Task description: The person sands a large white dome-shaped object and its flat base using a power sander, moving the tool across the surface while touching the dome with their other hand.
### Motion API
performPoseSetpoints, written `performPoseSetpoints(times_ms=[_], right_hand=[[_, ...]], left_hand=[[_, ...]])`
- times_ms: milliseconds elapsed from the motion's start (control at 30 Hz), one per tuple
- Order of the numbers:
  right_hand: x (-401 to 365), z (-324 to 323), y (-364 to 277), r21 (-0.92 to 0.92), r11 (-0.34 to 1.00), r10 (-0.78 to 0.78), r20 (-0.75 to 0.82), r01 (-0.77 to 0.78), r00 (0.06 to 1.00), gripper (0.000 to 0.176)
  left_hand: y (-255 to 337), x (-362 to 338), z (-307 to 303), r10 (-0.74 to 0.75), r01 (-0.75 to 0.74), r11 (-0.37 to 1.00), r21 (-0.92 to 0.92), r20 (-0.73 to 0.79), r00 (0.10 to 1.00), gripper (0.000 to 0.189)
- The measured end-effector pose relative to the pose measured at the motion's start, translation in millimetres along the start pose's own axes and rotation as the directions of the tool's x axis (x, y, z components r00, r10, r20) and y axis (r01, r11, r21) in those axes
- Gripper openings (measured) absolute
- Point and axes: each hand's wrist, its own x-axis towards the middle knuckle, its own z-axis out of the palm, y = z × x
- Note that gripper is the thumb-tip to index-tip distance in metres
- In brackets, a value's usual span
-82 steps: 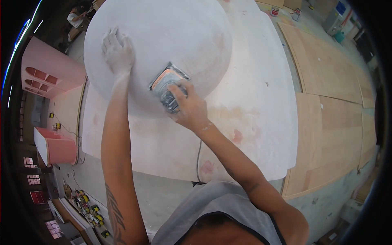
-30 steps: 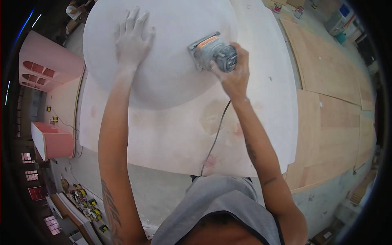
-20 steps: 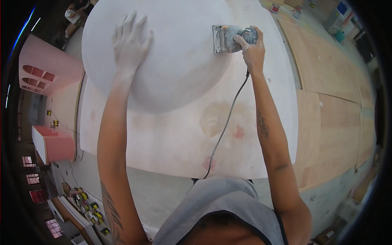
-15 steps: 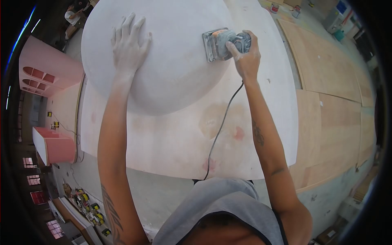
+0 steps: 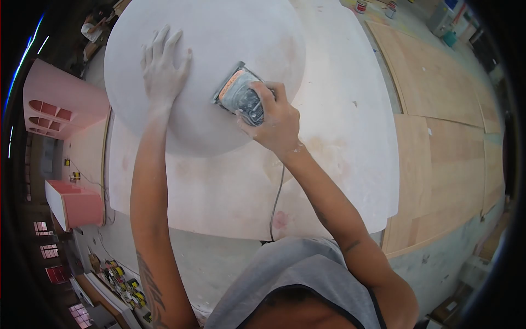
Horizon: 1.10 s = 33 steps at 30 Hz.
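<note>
A large pale rounded dome [image 5: 219, 33] rises from a whitish panel [image 5: 219, 192] in front of me. Dusty with white powder, my left hand [image 5: 164, 68] lies flat on the dome's left part, its fingers spread. My right hand [image 5: 276, 118] grips an electric sander [image 5: 241, 96] from behind, fingers and thumb wrapped around its dark body. The sander's square pad is against the dome, right of my left hand. From below my right wrist a dark cord [image 5: 278, 197] runs down toward my body. Brownish and reddish patches mark the panel.
Plywood sheets [image 5: 438, 148] lie to the right. Pink furniture pieces [image 5: 66, 98] stand at the left. Several yellow-and-black tools [image 5: 123, 285] sit at lower left. A can [image 5: 361, 6] is at the top right. Another person [image 5: 93, 30] is at the far upper left.
My right hand has moved the sander left and slightly down, from the dome's right side toward its middle, turning it. My left hand stays flat on the dome.
</note>
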Motion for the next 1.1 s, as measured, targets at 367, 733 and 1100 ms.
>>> performPoseSetpoints(times_ms=[367,733,1100], right_hand=[[65.8,-29.6,114.7,0.074,0.979,0.203,-0.194,-0.192,0.960,0.069],[37.5,-4.9,38.9,-0.001,0.961,0.265,-0.266,-0.275,0.927,0.073],[-49.7,62.0,-76.5,-0.100,0.994,-0.061,-0.106,0.050,0.993,0.073]], left_hand=[[2.2,0.4,3.4,-0.007,0.006,1.000,-0.003,-0.025,1.000,0.051],[5.2,2.4,1.5,-0.020,0.019,1.000,-0.024,-0.009,1.000,0.048],[-18.8,-5.6,1.6,0.017,-0.021,0.951,-0.307,-0.015,1.000,0.040]])
